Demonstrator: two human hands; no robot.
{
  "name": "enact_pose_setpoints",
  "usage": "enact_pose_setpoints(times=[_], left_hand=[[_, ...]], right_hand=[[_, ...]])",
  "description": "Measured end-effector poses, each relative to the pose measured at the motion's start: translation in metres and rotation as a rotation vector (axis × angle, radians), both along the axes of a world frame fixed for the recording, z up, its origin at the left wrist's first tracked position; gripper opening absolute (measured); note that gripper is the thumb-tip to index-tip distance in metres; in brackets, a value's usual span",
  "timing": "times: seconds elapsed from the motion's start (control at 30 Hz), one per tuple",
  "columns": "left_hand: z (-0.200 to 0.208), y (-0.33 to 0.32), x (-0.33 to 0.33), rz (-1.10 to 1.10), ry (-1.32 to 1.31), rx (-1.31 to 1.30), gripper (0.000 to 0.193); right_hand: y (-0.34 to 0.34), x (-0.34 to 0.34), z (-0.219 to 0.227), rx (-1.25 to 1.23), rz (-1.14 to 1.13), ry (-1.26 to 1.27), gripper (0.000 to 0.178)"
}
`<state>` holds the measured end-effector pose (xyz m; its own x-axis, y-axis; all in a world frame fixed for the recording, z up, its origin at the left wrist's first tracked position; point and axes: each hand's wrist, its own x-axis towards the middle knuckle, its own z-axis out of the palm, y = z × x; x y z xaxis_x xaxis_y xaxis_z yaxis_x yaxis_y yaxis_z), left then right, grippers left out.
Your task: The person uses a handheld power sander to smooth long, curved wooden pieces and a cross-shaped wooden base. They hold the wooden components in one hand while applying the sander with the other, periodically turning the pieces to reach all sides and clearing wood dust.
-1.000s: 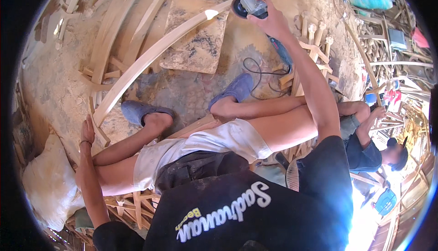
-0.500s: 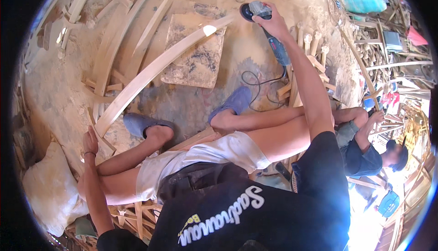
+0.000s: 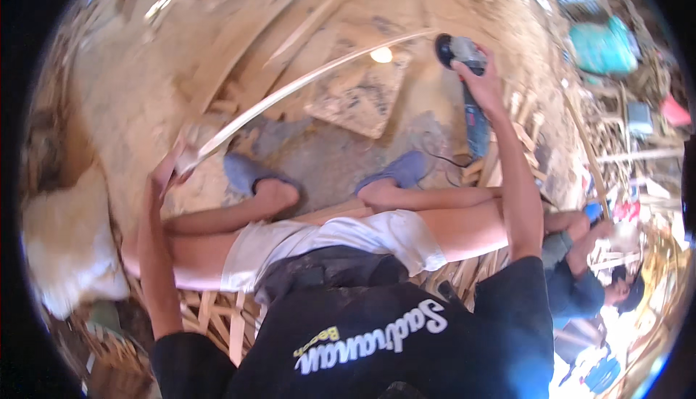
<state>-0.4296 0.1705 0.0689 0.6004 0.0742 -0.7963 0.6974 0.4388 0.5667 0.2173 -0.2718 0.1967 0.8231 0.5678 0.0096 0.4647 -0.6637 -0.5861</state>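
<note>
Floor (image 3: pixel 123 101): being covered by pale dust, with long cut timbers (image 3: pixel 243 62) being spread across its far part.
Co-worker (image 3: pixel 576 290): being seen seated at the right edge, in dark clothing and a dark cap.
Curved wooden strip (image 3: pixel 290 85): being held up in a long arc above the floor, its near end being kept at the left and its far end being brought close to the grinder.
Pale sack (image 3: pixel 72 232): being left lying on the left, beside the person's leg.
Flat board (image 3: pixel 355 105): being supported by the floor, partly beneath the strip's far half, its face being marked by dark stains.
Teal bundle (image 3: pixel 605 47): being set among the clutter at upper right.
Angle grinder (image 3: pixel 475 120): being held upright at the right, its dark disc (image 3: pixel 444 51) being turned toward the strip's far end; whether wood and disc are touching cannot be told from this view.
Blue clogs (image 3: pixel 246 170): being worn on both feet, well apart.
Left grip (image 3: pixel 174 165): being closed around the strip's near end, somewhat blurred.
Right grip (image 3: pixel 482 80): being clenched around the grinder's grey head.
Cable (image 3: pixel 444 158): being trailed over the floor near the right clog.
</note>
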Motion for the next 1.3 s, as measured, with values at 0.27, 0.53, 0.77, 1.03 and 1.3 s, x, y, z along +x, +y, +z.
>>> enact_pose_setpoints(times=[0.27, 0.53, 0.77, 1.03, 1.3], left_hand=[[0.050, -0.053, 0.016, -0.180, -0.039, 0.110, 0.064], [0.051, -0.081, 0.020, -0.256, 0.085, 0.566, 0.078], [0.035, -0.079, 0.011, -0.448, -0.030, 0.790, 0.077], [0.071, -0.089, 0.027, -0.474, 0.065, 0.754, 0.077], [0.063, -0.098, 0.017, -0.350, -0.028, 0.856, 0.052]], right_hand=[[0.099, -0.162, 0.054, 0.060, 0.449, -0.034, 0.081], [0.179, -0.311, 0.073, -0.279, 0.730, 0.155, 0.076], [0.216, -0.367, 0.064, -0.374, 0.903, 0.138, 0.082], [0.228, -0.381, 0.060, -0.367, 0.944, 0.114, 0.083], [0.230, -0.385, 0.052, -0.313, 0.986, 0.076, 0.081]])
